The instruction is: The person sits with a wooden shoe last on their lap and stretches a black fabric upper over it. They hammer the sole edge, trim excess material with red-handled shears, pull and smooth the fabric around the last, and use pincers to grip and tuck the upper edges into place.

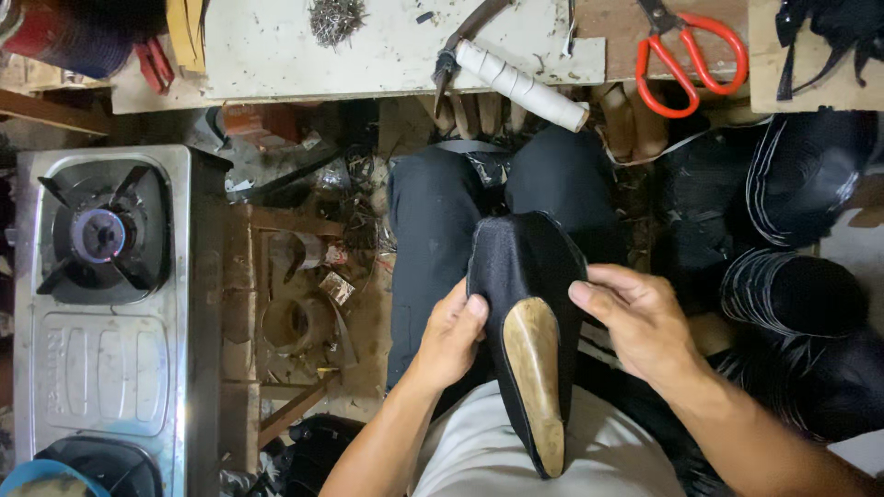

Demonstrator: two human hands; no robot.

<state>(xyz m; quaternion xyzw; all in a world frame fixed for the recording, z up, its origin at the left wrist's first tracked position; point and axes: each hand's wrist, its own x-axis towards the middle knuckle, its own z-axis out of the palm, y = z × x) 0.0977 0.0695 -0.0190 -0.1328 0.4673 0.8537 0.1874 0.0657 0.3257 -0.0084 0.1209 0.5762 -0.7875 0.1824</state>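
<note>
A black fabric shoe upper [521,262] is stretched over a wooden shoe last [535,377] that rests on my lap, toe pointing away from me. My left hand [449,336] grips its left edge, thumb pressed on the black fabric. My right hand [635,317] holds the right edge, thumb on top of the fabric. The tan wooden top of the last shows between my hands.
A steel gas stove [106,304] stands at the left. On the workbench [304,55] ahead lie a pile of small nails [336,18], a tape-wrapped tool handle [520,85] and orange scissors [691,51]. Stacks of black shoe uppers [801,294] sit at the right.
</note>
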